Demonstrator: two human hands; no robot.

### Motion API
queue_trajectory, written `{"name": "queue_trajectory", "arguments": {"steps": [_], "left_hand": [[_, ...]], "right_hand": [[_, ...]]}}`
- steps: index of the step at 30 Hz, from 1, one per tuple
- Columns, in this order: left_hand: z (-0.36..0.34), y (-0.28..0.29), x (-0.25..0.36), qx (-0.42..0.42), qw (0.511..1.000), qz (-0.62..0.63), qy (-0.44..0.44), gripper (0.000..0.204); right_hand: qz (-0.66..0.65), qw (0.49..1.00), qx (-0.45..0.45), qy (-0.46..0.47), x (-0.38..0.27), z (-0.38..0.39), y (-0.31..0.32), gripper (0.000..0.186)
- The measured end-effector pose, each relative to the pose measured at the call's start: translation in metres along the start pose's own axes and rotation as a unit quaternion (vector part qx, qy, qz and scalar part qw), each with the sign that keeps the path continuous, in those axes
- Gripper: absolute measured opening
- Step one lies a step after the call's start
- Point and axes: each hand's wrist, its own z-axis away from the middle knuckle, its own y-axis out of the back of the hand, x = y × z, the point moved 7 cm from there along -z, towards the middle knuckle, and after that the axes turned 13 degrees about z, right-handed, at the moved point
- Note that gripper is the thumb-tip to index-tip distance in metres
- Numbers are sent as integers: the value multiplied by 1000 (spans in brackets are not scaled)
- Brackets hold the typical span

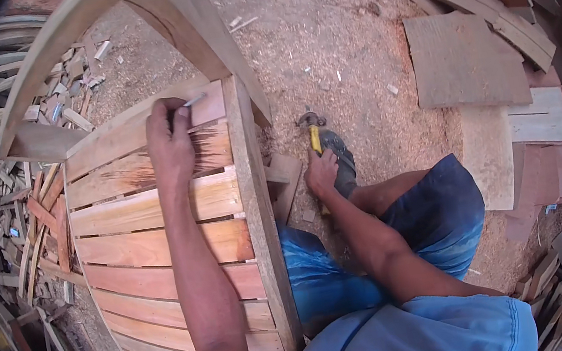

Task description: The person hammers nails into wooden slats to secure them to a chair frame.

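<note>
My left hand [170,135] is closed, with a short pale rod [196,100] pinched between thumb and fingers; its exact kind is too small to tell. That hand rests on the end slats of a slatted wooden bench or chair frame [253,201], and my forearm lies across the other slats. Dark streaks mark one slat [209,149] beside my wrist. To the right of the frame, my right hand [322,172] grips the yellow handle of a hammer [314,131]. The hammer's metal head points away from me, above my shoe [341,160].
Sawdust and shavings cover the ground [355,86]. Flat boards [466,60] lie along the right, with wood offcuts [548,289] at lower right. Scrap wood [36,224] is heaped on the left. A wooden block [286,178] sits by the frame. The frame's curved upper rail [39,62] rises beyond my left hand.
</note>
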Motion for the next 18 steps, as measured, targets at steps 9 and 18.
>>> {"name": "queue_trajectory", "arguments": {"steps": [9,18], "left_hand": [[6,9,-14,52,992,110,34,10],[-6,-3,-12,-4,993,109,36,8]], "right_hand": [[-129,983,16,131,-69,92,1,87],[-193,951,-3,243,-104,52,33,56]]}}
